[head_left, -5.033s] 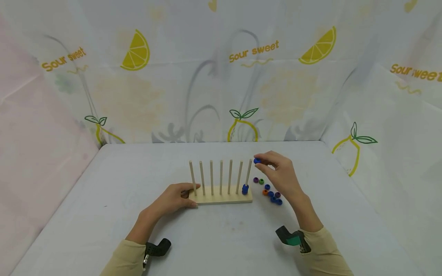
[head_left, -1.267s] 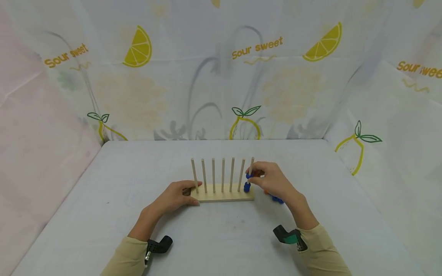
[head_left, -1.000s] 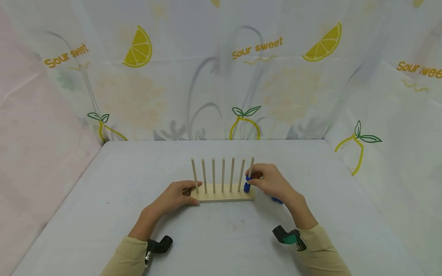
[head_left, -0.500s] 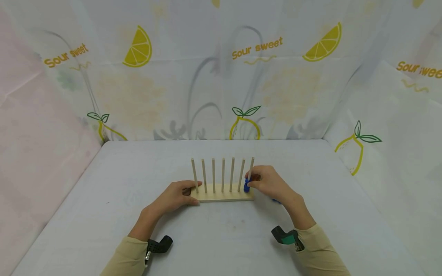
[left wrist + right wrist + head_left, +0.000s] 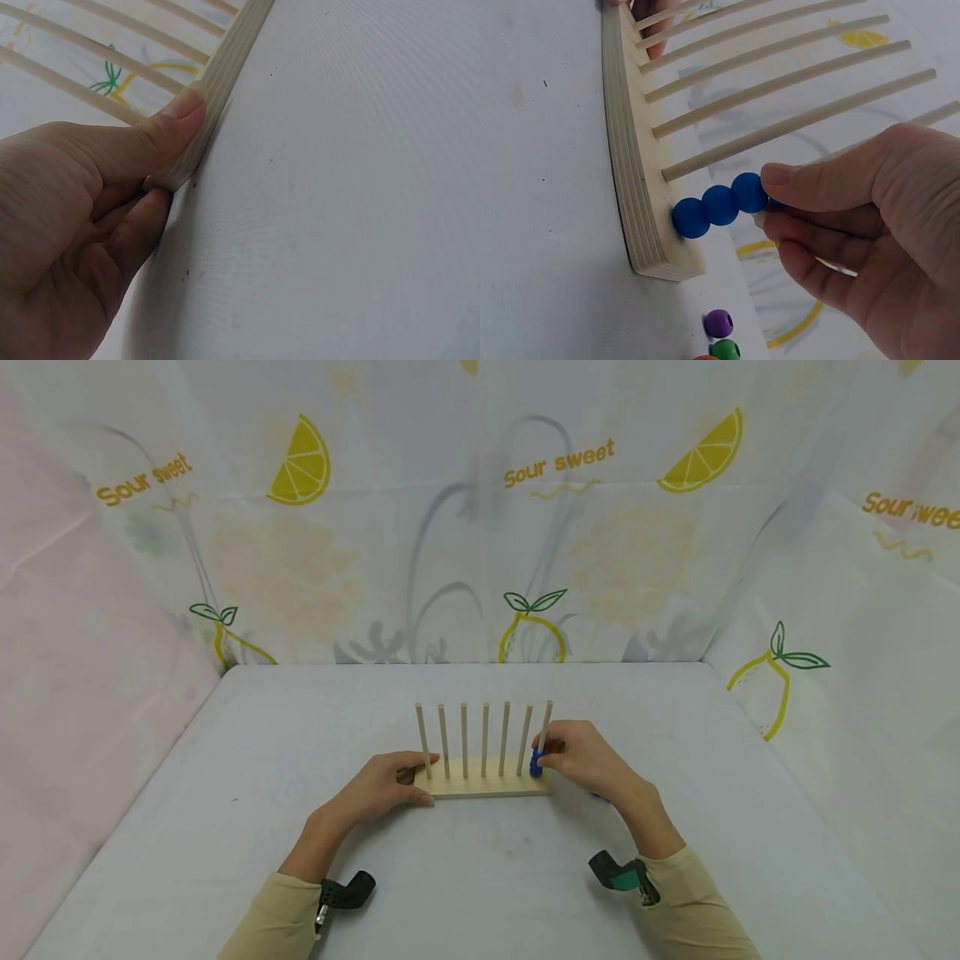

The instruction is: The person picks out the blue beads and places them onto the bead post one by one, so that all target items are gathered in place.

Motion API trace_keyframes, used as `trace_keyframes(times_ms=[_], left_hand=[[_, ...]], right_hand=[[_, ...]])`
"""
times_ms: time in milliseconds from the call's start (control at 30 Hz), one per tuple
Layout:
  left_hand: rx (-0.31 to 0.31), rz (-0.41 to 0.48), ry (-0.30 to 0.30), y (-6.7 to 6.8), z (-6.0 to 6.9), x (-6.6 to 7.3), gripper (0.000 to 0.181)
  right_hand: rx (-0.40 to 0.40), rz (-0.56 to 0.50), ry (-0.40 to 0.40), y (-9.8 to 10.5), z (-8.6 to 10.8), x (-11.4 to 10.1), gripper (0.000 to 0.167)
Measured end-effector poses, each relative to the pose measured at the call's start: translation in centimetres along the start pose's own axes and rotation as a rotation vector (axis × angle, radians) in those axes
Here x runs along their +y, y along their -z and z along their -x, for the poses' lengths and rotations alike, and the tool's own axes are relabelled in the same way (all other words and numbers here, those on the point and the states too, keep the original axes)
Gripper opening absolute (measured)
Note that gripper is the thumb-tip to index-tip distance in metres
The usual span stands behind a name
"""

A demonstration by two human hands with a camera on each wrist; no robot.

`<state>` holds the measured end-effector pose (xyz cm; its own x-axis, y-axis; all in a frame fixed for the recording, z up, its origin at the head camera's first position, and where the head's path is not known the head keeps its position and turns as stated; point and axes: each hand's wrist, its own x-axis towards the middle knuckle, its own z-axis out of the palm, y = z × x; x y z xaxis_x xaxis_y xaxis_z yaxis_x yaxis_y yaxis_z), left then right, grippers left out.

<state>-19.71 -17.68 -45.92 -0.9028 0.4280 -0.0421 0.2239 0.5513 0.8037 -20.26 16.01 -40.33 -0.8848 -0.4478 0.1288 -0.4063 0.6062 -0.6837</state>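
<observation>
A wooden peg rack (image 5: 483,787) stands on the white table, its row of upright pegs bare except the rightmost. My left hand (image 5: 381,793) grips the rack's left end, thumb at the front edge. In the right wrist view, blue beads (image 5: 720,205) sit stacked against the base on the rightmost peg. My right hand (image 5: 588,760) pinches a blue bead (image 5: 778,205) on that peg, at the top of the stack. Thumb and fingers hide most of this bead.
Loose beads lie right of the rack, mostly hidden by the right hand in the head view. A purple bead (image 5: 718,323) and a green bead (image 5: 725,349) show in the right wrist view. A lemon-print cloth (image 5: 420,543) hangs behind.
My right hand has brought a blue bead from beside the peg's top onto the rightmost peg and slid it down to the stack. The left hand keeps its grip on the rack.
</observation>
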Motion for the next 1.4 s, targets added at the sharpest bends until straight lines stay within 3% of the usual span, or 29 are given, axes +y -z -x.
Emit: trace_keyframes(times_ms=[600,1033,1400], left_hand=[[-0.005,0.006,0.008,0.0,0.1,0.0,0.063],[-0.012,0.034,-0.005,0.0,0.0,-0.1,0.063],[0.002,0.009,-0.002,0.0,0.0,-0.2,0.063]], right_hand=[[-0.026,0.018,-0.001,0.2,0.0,0.0,0.011],[-0.009,0.099,0.023,0.9,0.2,0.9,0.015],[-0.004,0.096,-0.056,1.7,0.9,2.1,0.021]])
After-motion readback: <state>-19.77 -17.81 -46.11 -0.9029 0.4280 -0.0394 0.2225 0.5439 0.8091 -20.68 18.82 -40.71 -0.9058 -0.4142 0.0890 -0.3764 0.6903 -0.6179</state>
